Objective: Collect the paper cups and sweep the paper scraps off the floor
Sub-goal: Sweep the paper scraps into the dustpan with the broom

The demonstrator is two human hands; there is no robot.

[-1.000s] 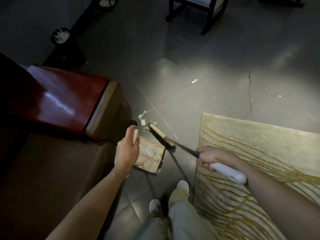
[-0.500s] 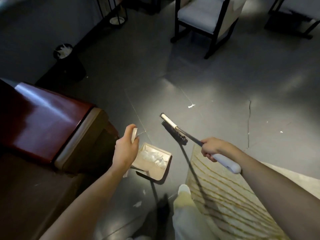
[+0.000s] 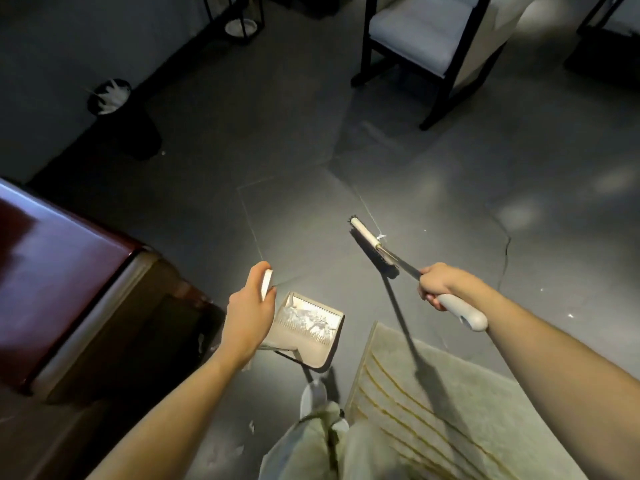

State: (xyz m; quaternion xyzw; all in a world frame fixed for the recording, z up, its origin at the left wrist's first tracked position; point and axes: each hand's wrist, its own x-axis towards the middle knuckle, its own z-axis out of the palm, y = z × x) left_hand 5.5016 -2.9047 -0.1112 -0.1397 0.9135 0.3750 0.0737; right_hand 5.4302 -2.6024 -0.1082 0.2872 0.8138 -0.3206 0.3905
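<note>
My left hand (image 3: 247,317) grips the white handle of a beige dustpan (image 3: 309,332), held off the dark floor with white paper scraps lying in its pan. My right hand (image 3: 440,284) grips the white handle of a broom (image 3: 372,245), its head raised and pointing away from me. A small white scrap (image 3: 381,236) lies on the floor by the broom head. More tiny scraps (image 3: 569,315) dot the floor at right, and some (image 3: 251,426) lie near my feet.
A dark red cabinet (image 3: 52,278) stands at left. A black bin (image 3: 110,98) with white paper in it sits at the back left. A dark-framed chair (image 3: 433,46) stands at the back right. A pale rug (image 3: 433,410) lies under my right side.
Both hands lifted the dustpan and broom away from the cabinet corner, where the broom had been on the floor by a scrap pile. The view tilted up and I stepped back.
</note>
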